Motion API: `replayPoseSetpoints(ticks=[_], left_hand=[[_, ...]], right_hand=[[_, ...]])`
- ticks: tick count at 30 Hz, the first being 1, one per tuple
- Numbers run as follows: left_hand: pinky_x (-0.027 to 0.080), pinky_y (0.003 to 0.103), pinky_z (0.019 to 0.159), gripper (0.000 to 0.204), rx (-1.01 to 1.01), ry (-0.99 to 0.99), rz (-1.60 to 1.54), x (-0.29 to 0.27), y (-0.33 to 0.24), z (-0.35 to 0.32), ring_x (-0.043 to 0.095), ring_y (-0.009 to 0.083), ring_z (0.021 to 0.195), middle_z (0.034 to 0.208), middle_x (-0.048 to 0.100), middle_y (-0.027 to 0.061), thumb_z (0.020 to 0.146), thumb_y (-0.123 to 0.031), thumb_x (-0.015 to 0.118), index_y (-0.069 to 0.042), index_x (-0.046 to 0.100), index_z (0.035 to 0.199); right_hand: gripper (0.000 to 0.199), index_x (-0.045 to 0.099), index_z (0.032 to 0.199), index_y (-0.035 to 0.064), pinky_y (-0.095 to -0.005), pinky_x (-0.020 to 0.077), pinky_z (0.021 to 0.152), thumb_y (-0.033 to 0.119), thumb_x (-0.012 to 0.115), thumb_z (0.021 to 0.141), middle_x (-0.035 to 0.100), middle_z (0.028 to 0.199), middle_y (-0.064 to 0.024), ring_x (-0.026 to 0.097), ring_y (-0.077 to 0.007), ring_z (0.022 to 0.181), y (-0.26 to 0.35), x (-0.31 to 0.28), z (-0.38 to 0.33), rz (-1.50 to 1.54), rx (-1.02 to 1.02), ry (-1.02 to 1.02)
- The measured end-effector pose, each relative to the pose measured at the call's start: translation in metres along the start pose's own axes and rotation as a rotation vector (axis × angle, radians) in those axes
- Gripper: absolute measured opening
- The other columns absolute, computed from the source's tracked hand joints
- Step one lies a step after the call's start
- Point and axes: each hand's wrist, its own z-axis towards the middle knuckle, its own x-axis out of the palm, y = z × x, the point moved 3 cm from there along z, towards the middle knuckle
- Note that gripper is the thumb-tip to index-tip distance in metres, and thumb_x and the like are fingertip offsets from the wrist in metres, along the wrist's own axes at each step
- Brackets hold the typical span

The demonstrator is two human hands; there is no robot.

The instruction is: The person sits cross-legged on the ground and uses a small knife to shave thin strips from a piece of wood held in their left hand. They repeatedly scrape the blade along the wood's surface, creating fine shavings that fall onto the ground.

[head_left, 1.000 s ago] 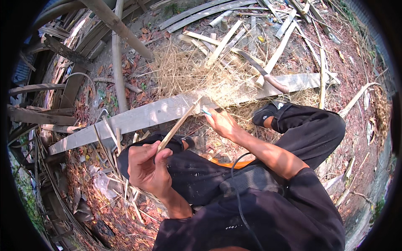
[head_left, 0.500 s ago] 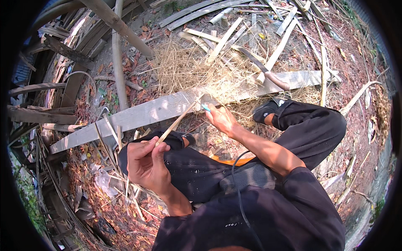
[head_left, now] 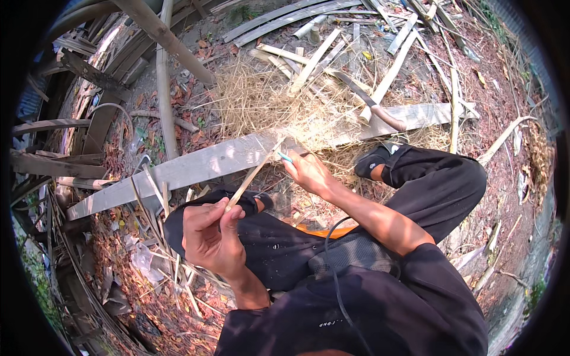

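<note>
My left hand [head_left: 211, 237] grips the near end of a thin bamboo stick [head_left: 252, 176] that slants up and away to the right. Its far end rests on a long grey plank [head_left: 196, 166]. My right hand [head_left: 309, 172] is closed around a small teal-handled tool [head_left: 285, 157], whose tip meets the far end of the stick at the plank's edge. The tool's working end is too small to make out. I squat with my knees bent, in dark trousers [head_left: 433, 184], and a black shoe [head_left: 371, 160] is planted by the plank.
A heap of dry straw-like shavings [head_left: 267, 101] lies beyond the plank. A long blade with a wooden handle [head_left: 374, 110] rests on it. Split bamboo strips [head_left: 314, 59] and poles [head_left: 163, 89] litter the leaf-covered ground. More bamboo is stacked at the left [head_left: 89, 124].
Both hands hold almost the same places. My right hand has shifted very slightly along the stick's far end.
</note>
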Motion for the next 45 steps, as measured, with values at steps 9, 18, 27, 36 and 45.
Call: replayPoseSetpoints(ticks=[9, 18, 27, 36, 45], left_hand=[[0.055, 0.024, 0.06, 0.015, -0.019, -0.049, -0.018, -0.002, 0.002, 0.001, 0.063, 0.0165, 0.067, 0.087, 0.057, 0.014, 0.081, 0.012, 0.07, 0.007, 0.059, 0.091], [0.053, 0.022, 0.054, 0.014, -0.023, -0.058, -0.022, 0.005, -0.002, 0.003, 0.061, 0.0155, 0.059, 0.083, 0.052, 0.0112, 0.085, 0.006, 0.069, 0.005, 0.056, 0.092], [0.052, 0.024, 0.047, 0.019, -0.069, -0.108, 0.021, 0.013, -0.004, 0.001, 0.057, 0.0134, 0.05, 0.079, 0.044, 0.0077, 0.087, 0.005, 0.065, 0.002, 0.046, 0.086], [0.053, 0.023, 0.046, 0.02, -0.06, -0.122, 0.051, 0.012, -0.004, 0.001, 0.059, 0.0132, 0.05, 0.078, 0.046, 0.0082, 0.087, 0.004, 0.066, 0.002, 0.047, 0.086], [0.052, 0.022, 0.047, 0.018, -0.056, -0.113, 0.015, 0.019, -0.004, 0.0, 0.059, 0.0129, 0.05, 0.078, 0.047, 0.0081, 0.087, 0.005, 0.066, 0.002, 0.048, 0.086]], right_hand=[[0.036, 0.054, 0.102, -0.0032, -0.0537, 0.0513, 0.068, 0.032, 0.048, 0.099, 0.063, 0.081, -0.0333, 0.064, -0.047, 0.076, -0.062, 0.034, 0.019, 0.167, 0.128, -0.13], [0.026, 0.049, 0.109, 0.0011, -0.0536, 0.0501, 0.065, 0.026, 0.045, 0.101, 0.06, 0.075, -0.028, 0.06, -0.0468, 0.07, -0.075, 0.069, 0.03, 0.004, -0.14, -0.262], [0.027, 0.048, 0.108, -0.0008, -0.0534, 0.0467, 0.056, 0.025, 0.049, 0.099, 0.058, 0.067, -0.0289, 0.06, -0.0468, 0.064, -0.05, 0.058, 0.027, 0.139, -0.049, -0.197], [0.033, 0.046, 0.111, -0.0035, -0.0494, 0.0528, 0.063, 0.028, 0.046, 0.1, 0.063, 0.071, -0.0224, 0.066, -0.0392, 0.077, -0.055, 0.052, 0.04, -0.298, -0.287, -0.331], [0.03, 0.046, 0.11, 0.0006, -0.0529, 0.0504, 0.064, 0.028, 0.039, 0.102, 0.063, 0.081, -0.0245, 0.06, -0.044, 0.068, -0.08, 0.076, 0.043, -0.088, -0.123, -0.271]])
